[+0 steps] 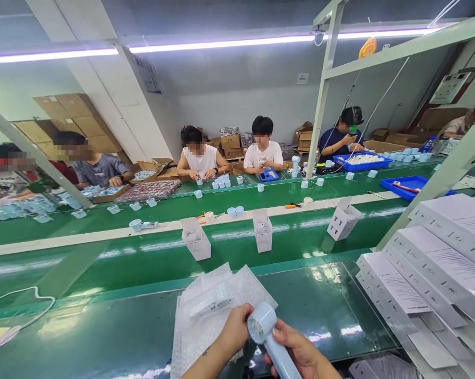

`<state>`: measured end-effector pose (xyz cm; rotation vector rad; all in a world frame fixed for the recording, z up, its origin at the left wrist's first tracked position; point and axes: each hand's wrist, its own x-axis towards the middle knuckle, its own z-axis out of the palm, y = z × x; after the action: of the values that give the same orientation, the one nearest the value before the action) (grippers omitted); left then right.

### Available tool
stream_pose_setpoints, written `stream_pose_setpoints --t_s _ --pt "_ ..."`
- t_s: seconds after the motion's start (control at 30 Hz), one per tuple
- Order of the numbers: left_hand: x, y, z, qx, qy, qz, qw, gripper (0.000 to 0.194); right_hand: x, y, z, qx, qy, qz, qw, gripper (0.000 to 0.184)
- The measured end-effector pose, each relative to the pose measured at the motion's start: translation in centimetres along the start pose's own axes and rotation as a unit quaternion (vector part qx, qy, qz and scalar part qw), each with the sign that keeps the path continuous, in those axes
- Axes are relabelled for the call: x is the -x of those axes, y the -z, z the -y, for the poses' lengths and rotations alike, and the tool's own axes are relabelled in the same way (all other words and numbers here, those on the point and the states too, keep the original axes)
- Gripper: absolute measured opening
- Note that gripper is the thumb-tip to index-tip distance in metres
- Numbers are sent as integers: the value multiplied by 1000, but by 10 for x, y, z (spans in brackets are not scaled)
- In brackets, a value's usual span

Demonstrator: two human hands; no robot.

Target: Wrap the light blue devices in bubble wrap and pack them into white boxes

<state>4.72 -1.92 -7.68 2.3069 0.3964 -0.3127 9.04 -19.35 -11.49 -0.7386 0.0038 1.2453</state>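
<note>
Both hands (261, 339) around handheld fan (267, 334)

This is a factory assembly line, a small-appliance packing hall by the look of it: a long glossy green conveyor belt (229, 245) runs across the room carrying small open white cardboard cartons (263, 231) spaced along it, and seated workers in T-shirts (263, 152) line the far green bench with pale blue plastic parts (220, 182) and shallow blue plastic trays (362, 162) before them. Stacks of brown corrugated shipping boxes (73, 123) stand against the wall, long fluorescent tube lights (221, 45) hang overhead on a pale green metal frame (324, 89), and piles of flat printed white leaflets (431, 273) wait at the near station.
</note>
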Motion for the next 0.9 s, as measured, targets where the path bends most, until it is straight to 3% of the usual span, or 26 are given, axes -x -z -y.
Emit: stream_pose_setpoints --t_s 0.17,0.33,0.47,0.6,0.67,0.77,0.83,0.9 --pt "-2 7 6 0 12 -25 1000 20 -8 10 21 37 3 -11 999 55" --pt "-10 5 3 -16 42 -82 996 17 1 28 23 95 -5 -3 995 45" --pt "-14 4 -7 -18 -18 -93 995 21 1 21 28 195 10 -15 981 53" --pt "-14 11 -15 -63 -106 -89 988 27 2 2 43 247 36 -68 966 83" --pt "-12 13 -18 -92 -148 -80 981 30 4 -3 48 268 26 -97 958 72" --pt "-6 10 -20 -176 -249 -88 948 30 6 -4 50 283 14 -138 949 57" --pt "-2 6 -19 -258 -322 -129 902 29 8 -1 46 265 38 -153 951 61" --pt "2 0 -15 -317 -337 -189 866 29 9 2 40 224 73 -159 959 66"
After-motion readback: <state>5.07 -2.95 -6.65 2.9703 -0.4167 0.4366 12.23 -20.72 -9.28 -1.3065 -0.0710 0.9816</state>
